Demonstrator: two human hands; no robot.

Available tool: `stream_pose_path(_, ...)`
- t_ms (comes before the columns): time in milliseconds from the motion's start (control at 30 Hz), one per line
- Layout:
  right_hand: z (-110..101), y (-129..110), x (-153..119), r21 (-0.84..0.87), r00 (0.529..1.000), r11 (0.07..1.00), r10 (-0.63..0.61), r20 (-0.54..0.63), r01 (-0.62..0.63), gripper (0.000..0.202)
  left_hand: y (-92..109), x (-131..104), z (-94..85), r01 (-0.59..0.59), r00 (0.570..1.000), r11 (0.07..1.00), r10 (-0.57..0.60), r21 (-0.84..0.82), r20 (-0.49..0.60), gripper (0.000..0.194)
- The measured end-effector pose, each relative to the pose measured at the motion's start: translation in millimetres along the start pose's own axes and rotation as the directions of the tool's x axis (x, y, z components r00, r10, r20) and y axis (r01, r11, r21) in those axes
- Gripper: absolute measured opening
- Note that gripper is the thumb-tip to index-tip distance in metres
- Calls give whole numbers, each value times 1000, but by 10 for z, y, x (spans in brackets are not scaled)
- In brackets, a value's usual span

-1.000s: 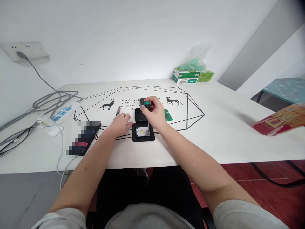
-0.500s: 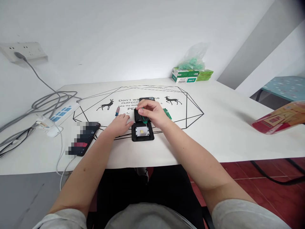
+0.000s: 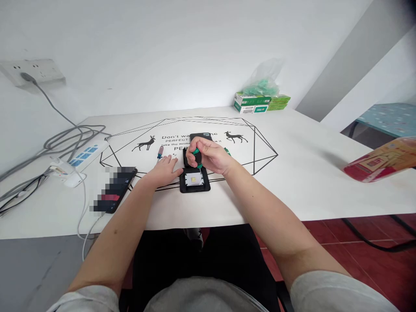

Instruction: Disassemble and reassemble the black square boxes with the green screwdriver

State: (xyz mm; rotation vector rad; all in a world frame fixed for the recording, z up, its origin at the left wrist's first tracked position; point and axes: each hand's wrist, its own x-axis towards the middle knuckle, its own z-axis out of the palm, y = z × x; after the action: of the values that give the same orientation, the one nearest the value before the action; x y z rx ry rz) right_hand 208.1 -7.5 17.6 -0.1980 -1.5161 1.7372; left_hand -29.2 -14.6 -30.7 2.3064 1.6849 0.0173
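Observation:
My right hand point(image 3: 211, 155) is closed around the green and black handle of a screwdriver point(image 3: 198, 158). The screwdriver's shaft points down at the right side of a black square housing point(image 3: 195, 189), which holds a white plate with a small yellow square point(image 3: 193, 179). My left hand point(image 3: 166, 171) lies flat with its fingers apart, its thumb at the housing's left edge. Beyond the left fingertips lies a second screwdriver point(image 3: 160, 152) with a clear reddish and blue handle. Another black part point(image 3: 186, 158) sits behind the housing, partly hidden by my right hand.
A phone point(image 3: 121, 186) and a power strip point(image 3: 85, 157) with tangled cables lie on the left. Behind my right hand are a black case point(image 3: 195, 136) and a green circuit board point(image 3: 227, 151). Green boxes point(image 3: 251, 101) stand by the wall; a red bag point(image 3: 373, 162) lies right.
My right hand has rolled around the screwdriver, so its fingers now wrap the handle with the palm side more visible. The left hand has barely moved.

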Motion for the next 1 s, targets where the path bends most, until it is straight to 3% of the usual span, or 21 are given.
stream_pose_path(233, -64, 42, 5, 12, 995, 996, -93, -20, 93, 35, 48, -19, -41, 32, 999, 998, -33, 49, 22, 79)
stream_pose_path(500, -99, 29, 10, 39, 996, 996, -86, 8, 85, 35, 139, -64, -90, 91, 995, 991, -96, 99, 42, 73)
stream_pose_path(700, -104, 48, 24, 66, 999, 997, -26, -42, 28, 44, 142, -73, -108, 103, 993, 991, -107, 89, 51, 75)
stream_pose_path(900, -67, 52, 30, 22, 990, 995, -95, -108, 98, 38, 103, -60, -80, 90, 995, 990, -94, 110, 34, 78)
stream_pose_path(1000, -58, 53, 23, -3, 994, 997, -75, -78, 75, 39, 93, -60, -72, 84, 996, 989, -87, 121, 23, 77)
